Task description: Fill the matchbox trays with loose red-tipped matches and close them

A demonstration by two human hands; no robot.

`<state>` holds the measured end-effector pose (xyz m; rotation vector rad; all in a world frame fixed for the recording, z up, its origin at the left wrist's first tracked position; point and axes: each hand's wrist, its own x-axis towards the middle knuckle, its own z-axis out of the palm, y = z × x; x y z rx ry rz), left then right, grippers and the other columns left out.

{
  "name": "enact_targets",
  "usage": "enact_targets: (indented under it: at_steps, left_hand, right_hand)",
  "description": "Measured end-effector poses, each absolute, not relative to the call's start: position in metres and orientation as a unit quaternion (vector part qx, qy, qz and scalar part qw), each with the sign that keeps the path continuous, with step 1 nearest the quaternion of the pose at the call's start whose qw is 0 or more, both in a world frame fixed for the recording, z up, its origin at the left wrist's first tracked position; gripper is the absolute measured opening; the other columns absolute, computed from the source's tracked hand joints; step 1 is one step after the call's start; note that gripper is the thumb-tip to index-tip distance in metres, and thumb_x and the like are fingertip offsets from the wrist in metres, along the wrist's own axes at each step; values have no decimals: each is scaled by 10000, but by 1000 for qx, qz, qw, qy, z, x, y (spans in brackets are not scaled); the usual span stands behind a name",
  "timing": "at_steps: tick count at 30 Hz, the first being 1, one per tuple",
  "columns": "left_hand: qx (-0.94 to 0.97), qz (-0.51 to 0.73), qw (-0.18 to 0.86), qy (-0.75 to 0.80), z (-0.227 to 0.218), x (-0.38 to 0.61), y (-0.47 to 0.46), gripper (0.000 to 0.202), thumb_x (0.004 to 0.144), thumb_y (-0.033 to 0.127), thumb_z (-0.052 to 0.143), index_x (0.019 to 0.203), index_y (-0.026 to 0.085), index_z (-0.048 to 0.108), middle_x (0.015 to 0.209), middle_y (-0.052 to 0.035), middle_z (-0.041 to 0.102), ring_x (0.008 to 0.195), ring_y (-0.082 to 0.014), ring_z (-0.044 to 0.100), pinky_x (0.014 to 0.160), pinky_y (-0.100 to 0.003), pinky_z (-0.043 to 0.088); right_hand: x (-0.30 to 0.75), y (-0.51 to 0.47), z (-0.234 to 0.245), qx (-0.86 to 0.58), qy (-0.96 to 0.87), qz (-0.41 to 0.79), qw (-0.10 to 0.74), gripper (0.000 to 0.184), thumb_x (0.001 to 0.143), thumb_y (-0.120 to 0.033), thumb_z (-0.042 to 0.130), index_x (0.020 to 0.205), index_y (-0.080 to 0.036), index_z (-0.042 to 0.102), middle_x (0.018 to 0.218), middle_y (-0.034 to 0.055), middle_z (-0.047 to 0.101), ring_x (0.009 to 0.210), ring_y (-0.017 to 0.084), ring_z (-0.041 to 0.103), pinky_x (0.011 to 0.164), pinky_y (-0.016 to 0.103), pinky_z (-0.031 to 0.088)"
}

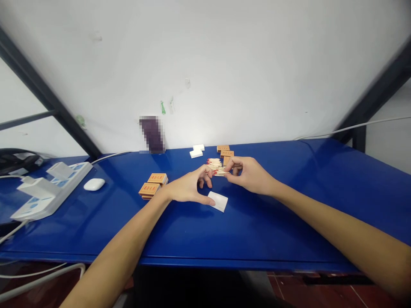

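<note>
Head camera showed my right hand (248,174) pinching matches (215,166) at the pile in mid-frame; my left hand (189,188), loosely curled and gripping nothing, rested its thumb against the white tray (218,201) on the blue desk (289,222).

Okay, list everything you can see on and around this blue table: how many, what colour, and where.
table: one, blue, across the view
matches: loose pile, pale sticks with red heads, mid-table at the fingertips
white tray: one, white, at the left thumb
back trays: two, white, near the wall
left boxes: small stack, count unclear, orange, left of the left hand
back boxes: about three, orange, behind the matches
power strip: one, white and blue, far left, plugs in it
rounded case: one, white, beside the power strip
left hand: one, arched between white tray and matches
right hand: one, fingers pinched on matches
</note>
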<state>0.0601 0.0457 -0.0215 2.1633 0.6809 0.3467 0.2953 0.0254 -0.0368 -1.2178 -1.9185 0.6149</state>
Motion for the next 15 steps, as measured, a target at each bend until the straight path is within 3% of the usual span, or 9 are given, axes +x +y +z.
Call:
enact_targets:
  at_steps: [3, 9, 15]
  left_hand:
    - [871, 134, 387, 273, -21, 62, 45, 558, 634, 353, 814, 1014, 206, 433, 965, -27, 583, 800, -140, 502, 722, -289, 443]
    - [904, 161, 272, 288, -32, 69, 45, 319, 733, 316, 702, 940, 204, 486, 779, 32, 551, 668, -126, 495, 606, -257, 371]
    - [918, 158, 230, 283, -37, 71, 45, 290, 780, 353, 673, 988, 193, 548, 799, 11, 590, 671, -140, 520, 604, -260, 371]
  right_hand:
    - [299, 22, -28, -469, -756, 249, 383, 118, 728, -273, 663, 748, -190, 583, 535, -52, 509, 485, 99, 452, 499, 243, 359]
    - [294, 12, -21, -431, -798, 274, 321, 162, 770, -334, 669, 744, -190, 600, 541, -54, 508, 477, 87, 433, 496, 232, 340]
    - [294, 14, -28, -427, -829, 180, 312, 111, 791, -288, 632, 752, -192, 593, 544, -62, 484, 475, 82, 410, 506, 221, 328]
